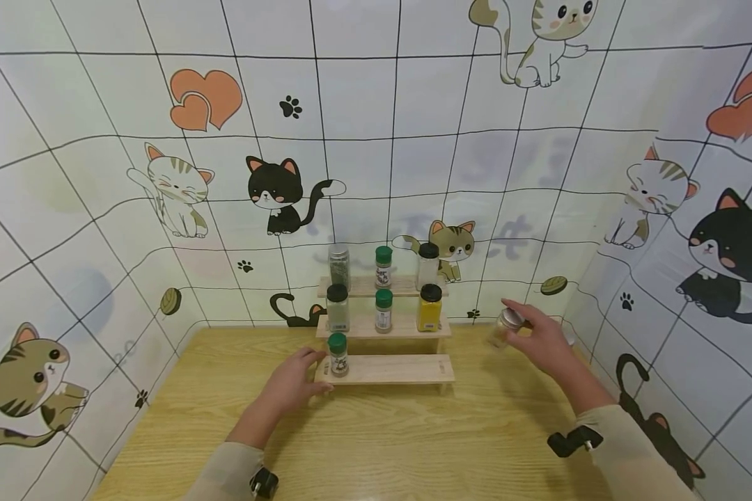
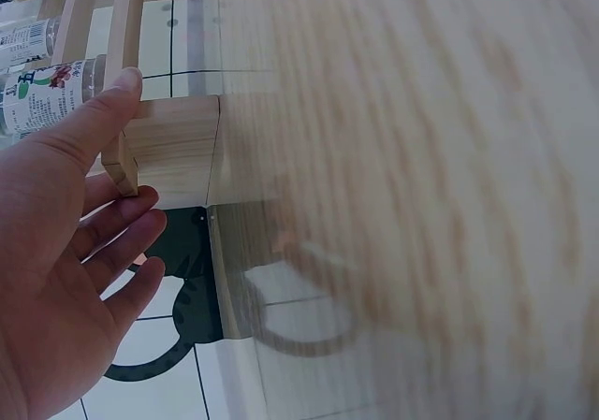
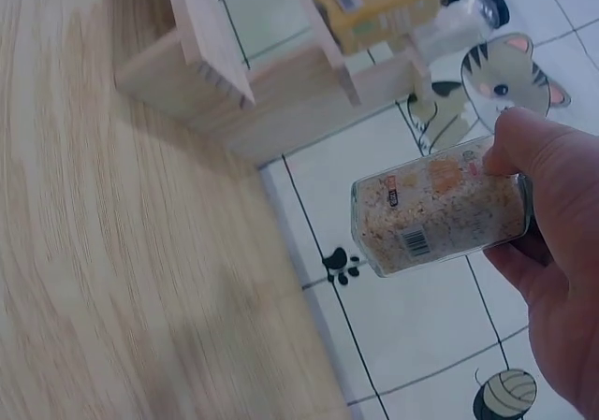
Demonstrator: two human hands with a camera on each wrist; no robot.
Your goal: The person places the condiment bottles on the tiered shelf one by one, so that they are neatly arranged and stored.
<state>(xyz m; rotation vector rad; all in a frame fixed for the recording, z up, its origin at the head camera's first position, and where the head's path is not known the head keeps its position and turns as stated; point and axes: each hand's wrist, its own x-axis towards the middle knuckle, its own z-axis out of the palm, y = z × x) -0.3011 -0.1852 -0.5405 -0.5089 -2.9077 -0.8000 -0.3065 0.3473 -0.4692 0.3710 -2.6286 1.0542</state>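
Note:
My right hand (image 1: 544, 339) grips a square glass jar (image 3: 435, 210) near its capped end, above the table right of the rack. Pale flakes with orange bits fill that jar, which lies tilted in the right wrist view. At the left end of a three-step wooden rack (image 1: 401, 370), my left hand (image 1: 288, 385) holds the lowest step, thumb on the board and fingers around its edge. Beside that hand, a small green-capped jar (image 1: 338, 356) stands on this step. On the middle step are a black-capped pale jar (image 1: 337, 309), another green-capped jar (image 1: 384, 313) and a yellow jar (image 1: 429, 309).
The top step bears a jar of green herbs (image 1: 339, 268), a green-capped jar (image 1: 384, 268) and a black-capped white jar (image 1: 427, 268). Wood-grained table (image 1: 376, 438) extends around the rack. A cat-printed wall covering (image 1: 363, 167) stands behind and at both sides.

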